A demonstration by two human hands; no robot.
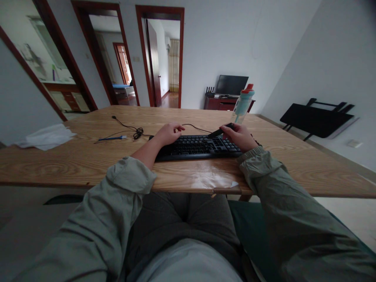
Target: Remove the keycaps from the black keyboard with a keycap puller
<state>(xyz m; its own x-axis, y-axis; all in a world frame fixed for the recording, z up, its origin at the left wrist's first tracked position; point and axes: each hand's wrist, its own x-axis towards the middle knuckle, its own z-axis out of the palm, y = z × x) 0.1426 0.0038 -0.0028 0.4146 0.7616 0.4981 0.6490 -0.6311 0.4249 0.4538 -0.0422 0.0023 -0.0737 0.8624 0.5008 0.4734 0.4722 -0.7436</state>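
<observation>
A black keyboard (190, 148) lies near the front edge of the wooden table, between my two hands. My right hand (236, 136) is closed around a slim black brush-like tool (216, 133), whose lower end points down-left at the keys on the right half; its exact tip is hard to make out. Over the keyboard's upper left part rests my left hand (169, 133), fingers loosely bent and apart, with nothing seen in it. The keyboard's cable (138, 133) is bundled to the left. Beside it lies a small blue-handled brush (113, 138) with a pale tip.
A clear bottle (241, 105) with a teal and red top stands behind my right hand. Crumpled white tissue or cloth (48, 136) lies at the table's left. The wooden table (199, 174) has a chipped front edge. A folded black table (319, 117) leans at the right wall.
</observation>
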